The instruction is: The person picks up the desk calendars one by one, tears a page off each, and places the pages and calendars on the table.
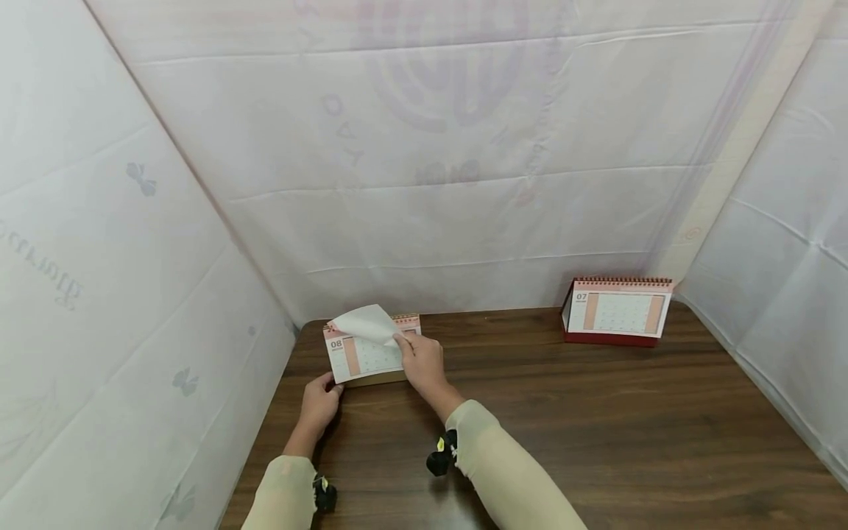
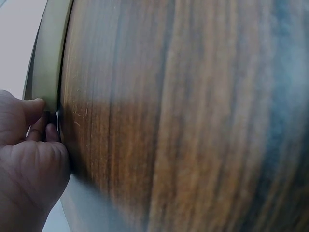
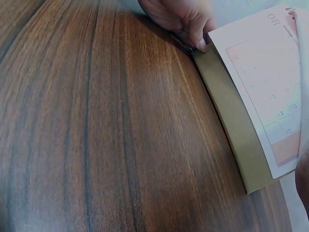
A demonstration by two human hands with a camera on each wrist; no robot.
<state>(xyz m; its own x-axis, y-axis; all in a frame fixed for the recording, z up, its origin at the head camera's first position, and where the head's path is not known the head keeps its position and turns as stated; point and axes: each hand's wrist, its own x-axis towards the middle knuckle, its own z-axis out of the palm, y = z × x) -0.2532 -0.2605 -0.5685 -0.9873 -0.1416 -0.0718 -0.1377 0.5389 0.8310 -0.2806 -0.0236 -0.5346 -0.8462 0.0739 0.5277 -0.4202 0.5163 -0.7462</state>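
Note:
A desk calendar (image 1: 377,357) with a gold base stands at the back left of the table, its page marked 08 showing. My right hand (image 1: 424,362) pinches the lower corner of a lifted page (image 1: 367,324), which curls up across the calendar's top. At the lower left corner my left hand (image 1: 320,403) grips the gold base (image 2: 48,58) between thumb and fingers. In the right wrist view the left hand (image 3: 186,21) holds that same corner, and only an edge of the right hand (image 3: 302,179) shows.
A second desk calendar (image 1: 619,311), with a red base and a page marked 07, stands at the back right of the brown wooden table (image 1: 596,419). White printed cloth walls (image 1: 430,221) rise behind the table and on both sides.

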